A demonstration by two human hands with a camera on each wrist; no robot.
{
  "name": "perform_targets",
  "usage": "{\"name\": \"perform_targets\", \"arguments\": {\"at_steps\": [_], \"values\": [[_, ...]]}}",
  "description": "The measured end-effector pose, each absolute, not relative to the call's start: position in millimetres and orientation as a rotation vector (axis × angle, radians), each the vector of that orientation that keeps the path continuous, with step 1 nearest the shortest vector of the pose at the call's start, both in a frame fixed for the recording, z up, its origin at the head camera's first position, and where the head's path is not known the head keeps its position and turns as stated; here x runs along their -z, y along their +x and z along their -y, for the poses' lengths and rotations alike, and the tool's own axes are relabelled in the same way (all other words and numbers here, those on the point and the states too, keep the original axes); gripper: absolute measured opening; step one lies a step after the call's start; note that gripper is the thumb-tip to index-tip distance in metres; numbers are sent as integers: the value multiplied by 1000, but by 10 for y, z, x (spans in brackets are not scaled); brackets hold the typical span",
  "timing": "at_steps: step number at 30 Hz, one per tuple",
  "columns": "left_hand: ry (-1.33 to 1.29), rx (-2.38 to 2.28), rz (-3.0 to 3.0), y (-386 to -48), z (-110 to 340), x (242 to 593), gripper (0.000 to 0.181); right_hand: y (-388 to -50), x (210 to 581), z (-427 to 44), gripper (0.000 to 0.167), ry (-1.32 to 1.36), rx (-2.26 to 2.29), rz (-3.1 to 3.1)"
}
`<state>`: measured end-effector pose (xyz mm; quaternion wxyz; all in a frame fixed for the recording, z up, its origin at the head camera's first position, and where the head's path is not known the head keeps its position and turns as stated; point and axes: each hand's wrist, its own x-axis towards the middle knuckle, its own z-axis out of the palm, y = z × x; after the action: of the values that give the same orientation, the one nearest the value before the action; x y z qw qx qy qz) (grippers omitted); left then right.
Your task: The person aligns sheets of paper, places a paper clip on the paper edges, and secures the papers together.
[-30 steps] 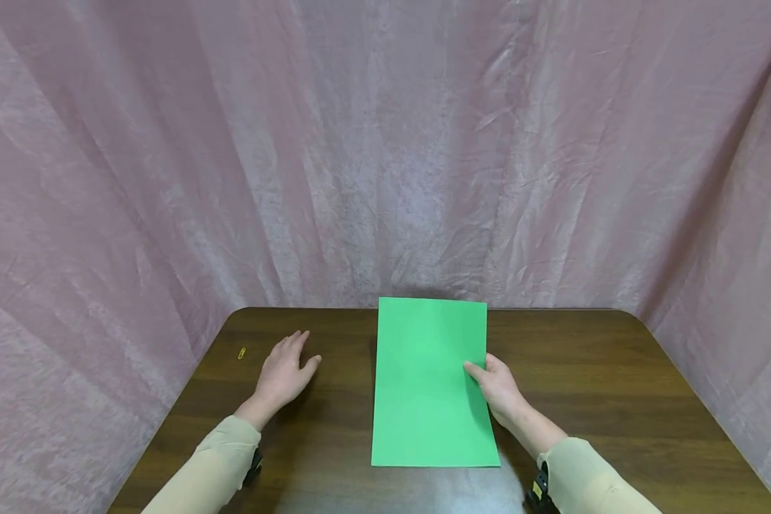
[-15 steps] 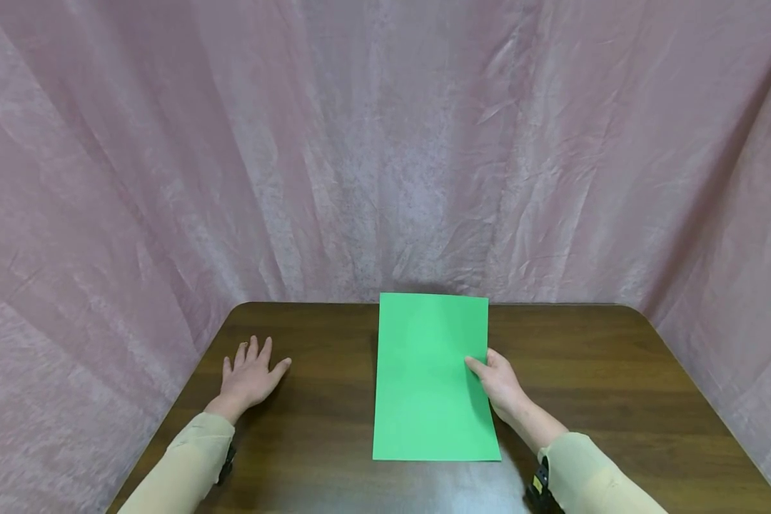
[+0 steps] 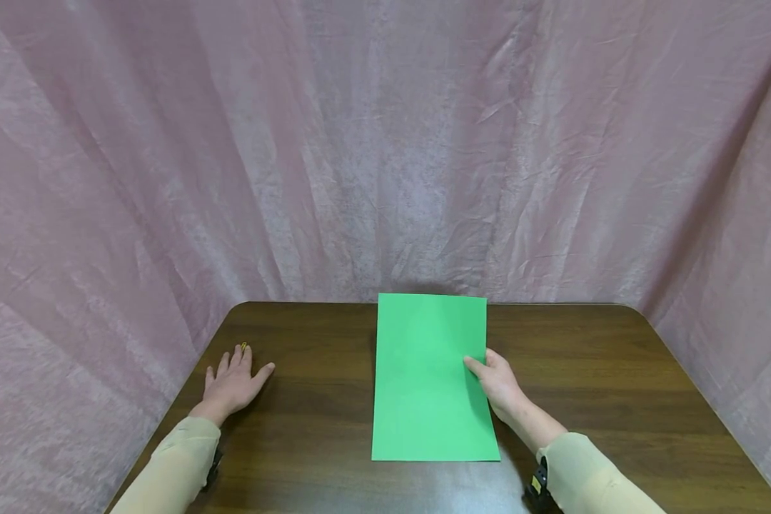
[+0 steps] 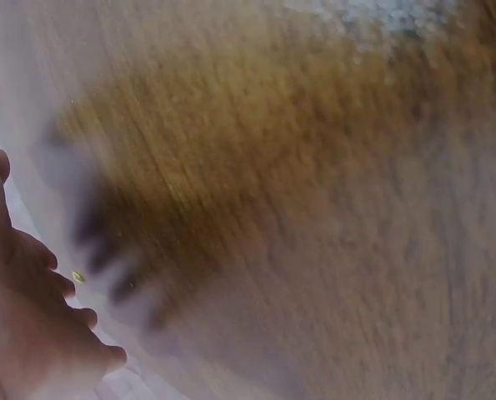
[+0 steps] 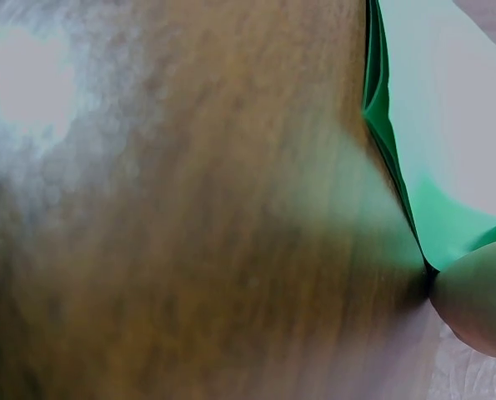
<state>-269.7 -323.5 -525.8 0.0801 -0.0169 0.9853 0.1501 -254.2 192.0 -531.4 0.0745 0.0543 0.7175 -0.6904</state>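
Green paper (image 3: pixel 424 385) stands out at the middle of the table in the head view. Its right edge is pinched by my right hand (image 3: pixel 502 389), thumb on top. More than one layer of the paper (image 5: pixel 389 142) shows along the edge in the right wrist view. On the left side, my left hand (image 3: pixel 231 389) is spread with straight fingers, palm down, low over the wood. Just beyond its fingertips lies a small yellow paper clip (image 3: pixel 244 345), partly hidden by them. The left wrist view shows the paper clip (image 4: pixel 78 277) beside the fingers.
The brown wooden table (image 3: pixel 585 371) has rounded far corners. A pink velvet curtain (image 3: pixel 385 143) hangs behind it and along both sides.
My left hand has moved left and slightly nearer, and its fingers have spread. It passed over the paper clip, which shows again at the fingertips. The right hand and paper have hardly moved.
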Motion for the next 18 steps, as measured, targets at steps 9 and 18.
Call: {"name": "perform_targets", "arguments": {"at_steps": [9,18], "values": [[-53,-439,-2928,-2703,3245,5266,99,-2534,5306,-1904,43,170,2065,-2161],[-50,-428,-2932,-2705,3229,5266,99,-2521,5310,-1916,41,159,2087,-2134]]}}
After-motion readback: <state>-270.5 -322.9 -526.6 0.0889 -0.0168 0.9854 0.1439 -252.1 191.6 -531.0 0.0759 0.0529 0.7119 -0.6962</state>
